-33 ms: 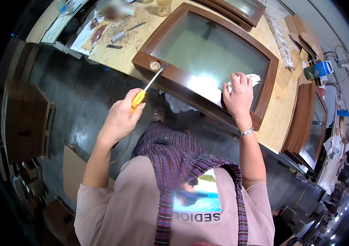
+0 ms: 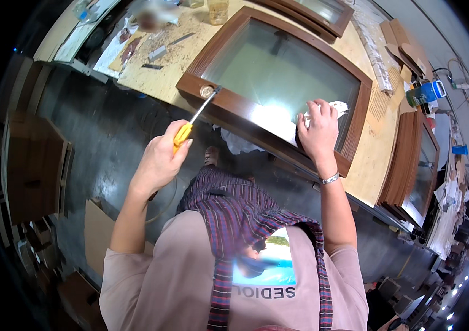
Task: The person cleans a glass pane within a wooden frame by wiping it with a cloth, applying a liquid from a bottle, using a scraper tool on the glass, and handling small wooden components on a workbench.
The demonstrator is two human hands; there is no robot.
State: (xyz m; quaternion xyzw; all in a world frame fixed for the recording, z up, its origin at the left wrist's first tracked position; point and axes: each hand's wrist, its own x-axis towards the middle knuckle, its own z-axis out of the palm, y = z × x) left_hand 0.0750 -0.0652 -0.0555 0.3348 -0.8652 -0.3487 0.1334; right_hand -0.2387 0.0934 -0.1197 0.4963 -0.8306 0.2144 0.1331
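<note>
A brown wooden door panel (image 2: 193, 83) with a glass pane (image 2: 278, 60) lies flat on the workbench in front of me. My left hand (image 2: 160, 160) is wrapped round the yellow handle of a screwdriver (image 2: 182, 135). Its metal shaft points up and away, with the tip at the inner edge of the near rail, close to a round recess (image 2: 206, 91). On the right, my right hand (image 2: 321, 132) rests over the near part of the glass, its fingers bent over a crumpled white cloth (image 2: 339, 108). Part of that cloth is hidden under the hand.
Wood shavings, a small grey block (image 2: 158, 53) and a jar (image 2: 218, 12) lie on the bench (image 2: 130, 74) at far left. Another glazed panel (image 2: 336, 25) sits behind. Stacked panels (image 2: 405, 165) and a blue-green container (image 2: 426, 94) stand at right.
My left hand and the screwdriver have shifted very slightly left, bringing the tip a touch closer to the round recess. My right hand stays on the cloth.
</note>
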